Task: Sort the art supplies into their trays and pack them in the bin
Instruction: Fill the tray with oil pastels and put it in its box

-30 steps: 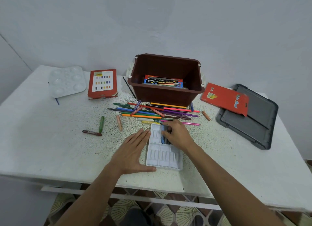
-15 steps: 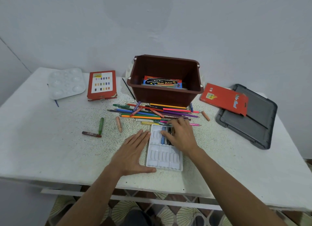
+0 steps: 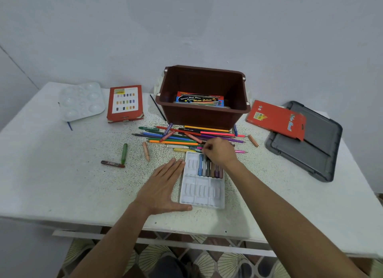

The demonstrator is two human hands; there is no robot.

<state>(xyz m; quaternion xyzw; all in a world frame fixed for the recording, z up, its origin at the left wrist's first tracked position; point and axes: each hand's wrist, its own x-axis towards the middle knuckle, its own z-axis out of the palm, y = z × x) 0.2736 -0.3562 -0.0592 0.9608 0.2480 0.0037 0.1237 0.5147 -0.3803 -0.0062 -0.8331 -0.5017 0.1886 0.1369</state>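
A white crayon tray (image 3: 202, 191) lies near the table's front edge. Several crayons (image 3: 209, 168) fill its far right slots. My left hand (image 3: 162, 187) rests flat on the table against the tray's left side, fingers straight, thumb along its near edge. My right hand (image 3: 219, 153) is at the tray's far edge, with its fingertips curled and pinching a small crayon (image 3: 196, 148) at the near side of the pile. Loose pencils and crayons (image 3: 186, 135) lie before the brown bin (image 3: 203, 116). The bin holds a watercolour box (image 3: 200, 100).
A green crayon (image 3: 124, 150), a dark red crayon (image 3: 113, 163) and a tan crayon (image 3: 146, 151) lie to the left. At the far left are a white palette (image 3: 81, 101) and a red box (image 3: 125, 103). A grey lid (image 3: 304, 140) with a red sleeve (image 3: 275, 119) lies to the right.
My right hand has moved from the tray's filled slots up to its far edge, beside the pile. The left hand and the tray have stayed put.
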